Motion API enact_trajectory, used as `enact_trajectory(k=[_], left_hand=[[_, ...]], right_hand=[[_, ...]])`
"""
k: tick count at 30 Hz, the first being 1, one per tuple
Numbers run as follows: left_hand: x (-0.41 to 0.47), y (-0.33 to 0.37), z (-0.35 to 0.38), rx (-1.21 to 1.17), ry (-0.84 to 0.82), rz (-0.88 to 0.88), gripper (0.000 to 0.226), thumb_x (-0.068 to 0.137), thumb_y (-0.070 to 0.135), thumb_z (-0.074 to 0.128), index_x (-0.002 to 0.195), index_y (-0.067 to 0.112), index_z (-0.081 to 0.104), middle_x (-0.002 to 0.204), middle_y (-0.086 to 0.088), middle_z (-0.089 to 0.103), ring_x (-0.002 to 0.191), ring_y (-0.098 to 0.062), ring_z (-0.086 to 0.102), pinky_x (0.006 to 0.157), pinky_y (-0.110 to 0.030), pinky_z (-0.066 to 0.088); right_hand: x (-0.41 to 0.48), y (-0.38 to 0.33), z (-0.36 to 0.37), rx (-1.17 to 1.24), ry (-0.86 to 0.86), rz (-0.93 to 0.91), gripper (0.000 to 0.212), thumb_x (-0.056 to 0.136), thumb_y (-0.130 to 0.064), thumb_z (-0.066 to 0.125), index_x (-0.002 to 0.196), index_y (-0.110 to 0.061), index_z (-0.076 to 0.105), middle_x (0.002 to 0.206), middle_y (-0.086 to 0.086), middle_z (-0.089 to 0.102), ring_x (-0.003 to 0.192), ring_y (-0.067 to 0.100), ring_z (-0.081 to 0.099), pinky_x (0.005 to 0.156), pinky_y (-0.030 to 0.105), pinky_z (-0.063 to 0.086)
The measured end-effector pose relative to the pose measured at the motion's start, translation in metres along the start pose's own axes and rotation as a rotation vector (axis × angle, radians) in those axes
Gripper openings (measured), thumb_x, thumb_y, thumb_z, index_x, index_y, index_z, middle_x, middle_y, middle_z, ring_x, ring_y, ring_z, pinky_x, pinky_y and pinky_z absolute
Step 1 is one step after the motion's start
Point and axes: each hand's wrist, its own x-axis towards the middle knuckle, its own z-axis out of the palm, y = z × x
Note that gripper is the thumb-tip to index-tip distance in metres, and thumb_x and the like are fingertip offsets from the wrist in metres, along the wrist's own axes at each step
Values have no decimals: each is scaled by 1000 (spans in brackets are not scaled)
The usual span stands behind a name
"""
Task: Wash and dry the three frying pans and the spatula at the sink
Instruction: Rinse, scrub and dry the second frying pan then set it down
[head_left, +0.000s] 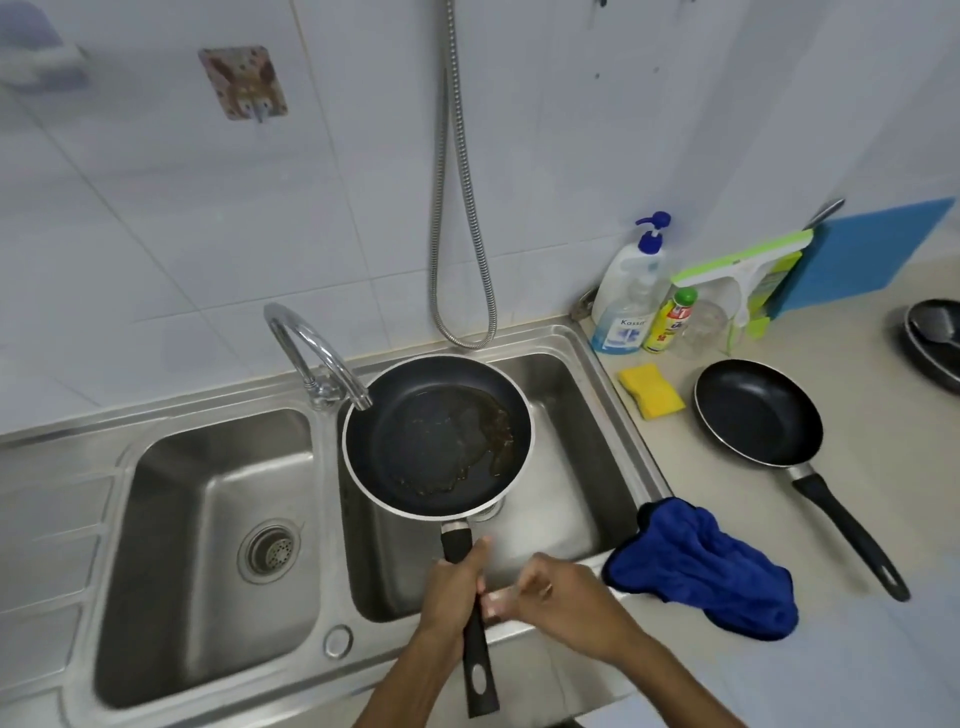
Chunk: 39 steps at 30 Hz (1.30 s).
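Observation:
A dirty frying pan (436, 436) with brown residue hangs over the right sink basin (566, 499), just under the tap spout (311, 348). My left hand (452, 592) grips its black handle. My right hand (556, 592) is beside the handle with curled fingertips against it, blurred, so its hold is unclear. A second frying pan (758, 415) lies on the counter to the right, looking clean. A third pan (930, 358) sits at the far right edge with a dark spatula (935, 325) resting in it.
A blue cloth (711, 571) drapes over the sink's right rim. A yellow sponge (649, 389), a soap pump bottle (628, 296) and a yellow detergent bottle (670, 322) stand behind it. A metal shower hose (457, 208) hangs on the tiled wall. The left basin (208, 545) holds nothing.

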Motion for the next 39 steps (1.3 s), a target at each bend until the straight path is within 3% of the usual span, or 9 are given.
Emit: enact_trajectory(k=[4, 6, 12, 17, 22, 26, 30, 36, 39], left_hand=[[1, -7, 2, 45, 14, -36, 57, 90, 40, 74, 47, 17, 45, 45, -3, 40, 38, -15, 38, 42, -23, 35], [1, -13, 6, 70, 40, -33, 58, 90, 40, 75, 47, 18, 44, 45, -4, 40, 38, -16, 37, 42, -23, 33], [-7, -24, 21, 69, 56, -13, 58, 92, 32, 73, 45, 18, 42, 45, -6, 36, 35, -17, 33, 39, -22, 29], [-14, -31, 23, 45, 47, -32, 51, 95, 29, 71, 53, 18, 43, 45, -6, 37, 36, -18, 33, 42, -24, 27], [-16, -22, 21, 82, 51, -13, 54, 96, 29, 70, 48, 19, 45, 45, -7, 38, 35, -19, 34, 41, -24, 30], [-15, -14, 20, 72, 65, -24, 43, 94, 26, 71, 60, 15, 48, 46, -7, 41, 34, -18, 34, 39, -23, 29], [-22, -7, 20, 91, 48, -15, 43, 94, 25, 72, 62, 14, 45, 43, -6, 41, 32, -17, 35, 38, -23, 29], [-41, -8, 21, 147, 53, -20, 42, 90, 29, 71, 59, 15, 48, 45, -9, 45, 34, -20, 40, 39, -22, 32], [-40, -6, 13, 148, 73, -22, 39, 90, 24, 68, 58, 14, 49, 45, -7, 46, 36, -19, 40, 41, -23, 33]], right_hand=[[69, 34, -101, -252, 326, -44, 33, 89, -62, 58, 90, -30, 55, 89, -13, 63, 85, 11, 62, 68, 28, 47], [113, 52, -143, -352, 460, -52, 36, 91, -56, 60, 106, -23, 58, 105, -2, 64, 98, 24, 62, 76, 36, 50], [199, 83, -195, -896, 577, 18, 47, 89, -43, 63, 117, -6, 58, 115, 26, 58, 100, 44, 55, 86, 48, 49], [223, 87, -202, -772, 505, 174, 44, 94, -39, 55, 129, -14, 45, 128, 25, 46, 112, 44, 49, 95, 52, 43], [219, 84, -208, -696, 402, 197, 39, 93, -30, 54, 128, -21, 39, 123, 27, 46, 109, 46, 49, 89, 50, 43], [198, 45, -194, -415, 535, -180, 28, 87, -22, 66, 112, -18, 55, 107, 23, 57, 98, 40, 51, 79, 40, 41], [185, -44, -134, -356, 478, -662, 33, 85, -26, 72, 117, -25, 63, 116, 6, 49, 106, 24, 49, 84, 34, 47], [229, -116, -35, -437, 366, -480, 36, 85, -32, 69, 117, -16, 60, 117, 11, 51, 106, 30, 51, 84, 39, 50], [214, -129, 5, -399, 164, -565, 26, 85, -28, 69, 111, -22, 66, 114, 6, 54, 106, 29, 52, 89, 42, 51]])
